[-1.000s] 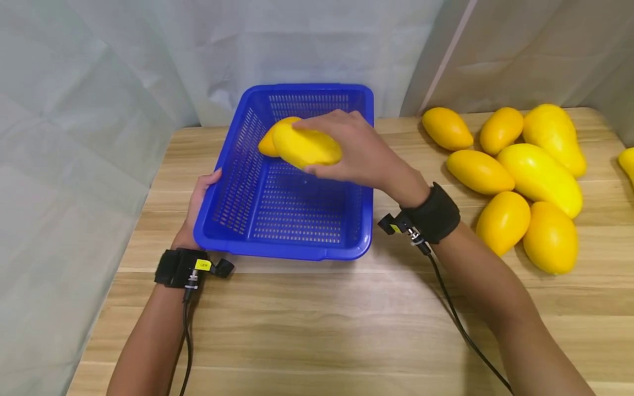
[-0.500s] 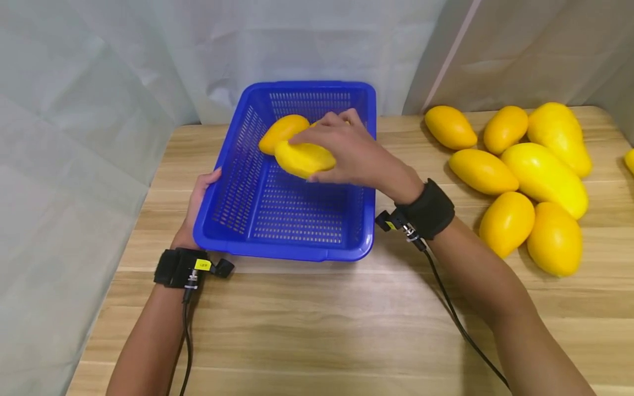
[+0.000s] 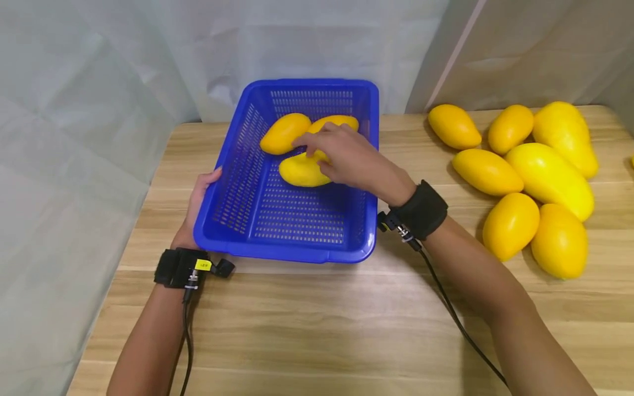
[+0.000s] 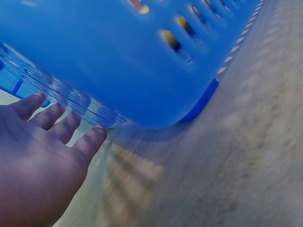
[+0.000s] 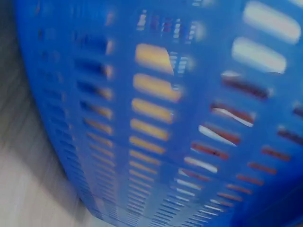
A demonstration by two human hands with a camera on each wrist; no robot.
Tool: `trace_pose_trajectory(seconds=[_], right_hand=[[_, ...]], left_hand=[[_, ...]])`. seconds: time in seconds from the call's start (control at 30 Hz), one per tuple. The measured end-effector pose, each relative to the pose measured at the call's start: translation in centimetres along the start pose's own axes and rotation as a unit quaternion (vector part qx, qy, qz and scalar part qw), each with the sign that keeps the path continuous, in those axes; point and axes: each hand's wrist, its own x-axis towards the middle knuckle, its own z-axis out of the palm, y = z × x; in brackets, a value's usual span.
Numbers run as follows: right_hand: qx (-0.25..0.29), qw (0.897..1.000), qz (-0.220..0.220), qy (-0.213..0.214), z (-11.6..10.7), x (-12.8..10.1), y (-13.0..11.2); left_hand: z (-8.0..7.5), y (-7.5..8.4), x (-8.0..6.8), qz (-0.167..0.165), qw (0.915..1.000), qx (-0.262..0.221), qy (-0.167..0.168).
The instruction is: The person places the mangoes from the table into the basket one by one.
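A blue slotted plastic basket (image 3: 277, 252) stands on the wooden table, with three yellow mangoes inside. Two of them, one mango (image 3: 285, 133) at the back left and another mango (image 3: 337, 122) behind the hand, lie near the far wall. A paler mango (image 3: 299, 170) rests on the basket floor under my right hand (image 3: 349, 157), whose fingers are spread loosely above it, the thumb close to its side. My left hand (image 3: 195, 206) lies along the basket's left side; in the left wrist view its fingers (image 4: 66, 126) reach straight to the wall. The basket wall hides my right hand in the right wrist view.
Several more yellow mangoes (image 3: 550, 179) lie grouped on the table (image 3: 307, 324) at the right. One more mango shows at the far right edge. Pale sheeting (image 3: 307, 44) hangs behind and to the left. Cables run from both wristbands (image 3: 421, 212).
My right hand lowered the paler mango to the basket floor and loosened its fingers from it. The mango behind the hand now shows more. My left hand stayed at the basket's side.
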Motion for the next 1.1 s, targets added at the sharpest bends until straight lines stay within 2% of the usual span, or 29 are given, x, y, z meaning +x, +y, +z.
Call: trace_pose_trajectory(seconds=[0.1,0.3,0.7,0.93,1.1], right_hand=[[-0.010,1.000,0.014,0.003,0.1,0.0,-0.1],[-0.051,0.998,0.022,0.008,0.3,0.0,-0.2],[-0.080,0.993,0.077,0.026,1.0,0.3,-0.5],[-0.076,0.994,0.070,0.022,2.0,1.0,-0.8],[-0.046,0.997,0.041,0.049,2.3,1.1,-0.4]], left_hand=[[-0.1,0.1,0.0,-0.004,1.0000,-0.002,-0.005],[-0.4,0.4,0.3,-0.001,0.9988,-0.041,-0.026],[-1.2,0.5,0.2,-0.001,0.9984,-0.051,-0.024],[-2.1,0.4,-0.6,-0.018,0.9998,-0.007,0.003],[-2.6,0.2,-0.6,-0.022,0.9997,0.001,0.006]])
